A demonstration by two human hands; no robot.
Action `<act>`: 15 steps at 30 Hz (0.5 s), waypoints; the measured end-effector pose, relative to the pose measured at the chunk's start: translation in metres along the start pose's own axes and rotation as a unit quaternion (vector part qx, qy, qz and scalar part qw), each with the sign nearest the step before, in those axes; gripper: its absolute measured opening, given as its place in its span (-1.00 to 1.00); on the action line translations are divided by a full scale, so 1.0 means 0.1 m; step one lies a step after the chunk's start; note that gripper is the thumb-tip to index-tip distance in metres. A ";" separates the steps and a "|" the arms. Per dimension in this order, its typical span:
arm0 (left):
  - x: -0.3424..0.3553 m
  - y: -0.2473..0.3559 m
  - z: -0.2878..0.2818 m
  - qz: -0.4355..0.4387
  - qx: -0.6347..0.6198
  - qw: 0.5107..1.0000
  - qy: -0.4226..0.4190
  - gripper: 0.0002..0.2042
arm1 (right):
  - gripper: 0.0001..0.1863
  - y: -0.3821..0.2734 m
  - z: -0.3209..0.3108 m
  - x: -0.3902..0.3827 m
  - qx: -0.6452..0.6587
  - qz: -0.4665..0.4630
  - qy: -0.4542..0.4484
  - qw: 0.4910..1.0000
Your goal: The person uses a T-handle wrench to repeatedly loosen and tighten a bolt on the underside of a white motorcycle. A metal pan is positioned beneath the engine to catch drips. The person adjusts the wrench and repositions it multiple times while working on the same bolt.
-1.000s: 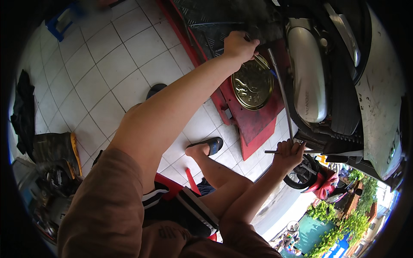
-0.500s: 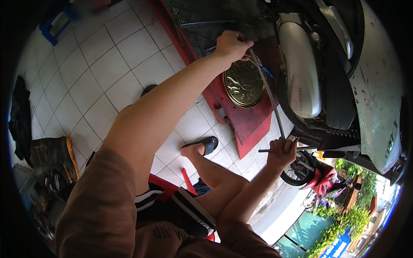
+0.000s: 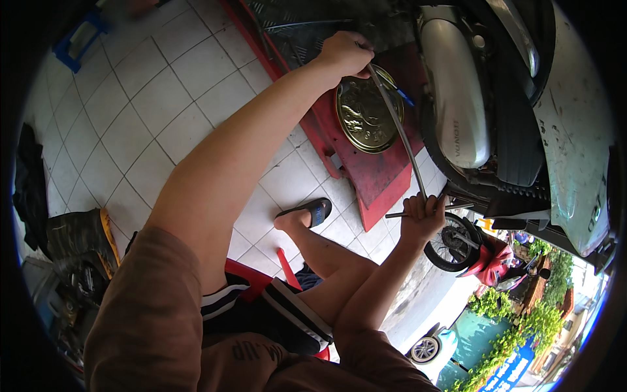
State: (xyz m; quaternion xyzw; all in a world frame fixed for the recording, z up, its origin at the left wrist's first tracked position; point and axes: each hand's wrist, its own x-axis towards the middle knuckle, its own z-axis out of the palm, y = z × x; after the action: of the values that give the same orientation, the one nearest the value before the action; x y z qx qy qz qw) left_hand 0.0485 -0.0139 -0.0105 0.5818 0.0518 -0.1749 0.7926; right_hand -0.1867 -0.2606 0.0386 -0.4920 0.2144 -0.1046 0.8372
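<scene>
Both hands closed: my left hand [image 3: 346, 52] and right hand [image 3: 423, 219] grip one long metal rod [image 3: 398, 130] beside the scooter [image 3: 470, 111]. Below, brass round tin [image 3: 366, 114] on red ramp [image 3: 375, 173], white tiled floor [image 3: 130, 111]; blue sign [image 3: 516, 369] by street.

My left arm stretched far forward and up, elbow nearly straight, the bare forearm filling the middle of the view. My left hand [image 3: 346, 53] was closed in a fist, knuckles toward me, wrist bent slightly down. My right arm reached out lower, bent at the elbow beside my knee. My right hand [image 3: 423, 219] was curled shut too, fingers wrapped tight, back of the hand facing me.
</scene>
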 end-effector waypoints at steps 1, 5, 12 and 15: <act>-0.01 0.00 -0.01 -0.008 0.004 1.000 0.008 -0.82 | -0.42 0.01 -0.01 0.01 0.000 0.003 0.008 1.000; 0.03 -0.06 0.09 0.005 0.010 0.995 0.098 -0.71 | -0.43 0.08 -0.01 0.01 -0.009 0.004 0.020 1.000; -0.02 -0.14 0.36 0.161 0.008 0.926 0.341 -0.79 | -0.55 0.59 0.07 -0.15 -0.220 -0.053 -0.138 0.964; -0.10 -0.07 0.31 0.184 -0.007 0.928 0.325 -0.81 | -0.60 0.75 0.21 -0.21 -0.283 -0.073 -0.161 0.943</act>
State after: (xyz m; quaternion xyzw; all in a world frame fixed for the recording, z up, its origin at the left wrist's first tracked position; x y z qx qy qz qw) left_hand 0.0333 -0.0424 -0.0043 0.6009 0.1992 0.1729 0.7546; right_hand -0.1985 -0.1984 -0.0123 -0.7331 0.0609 -0.0204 0.6771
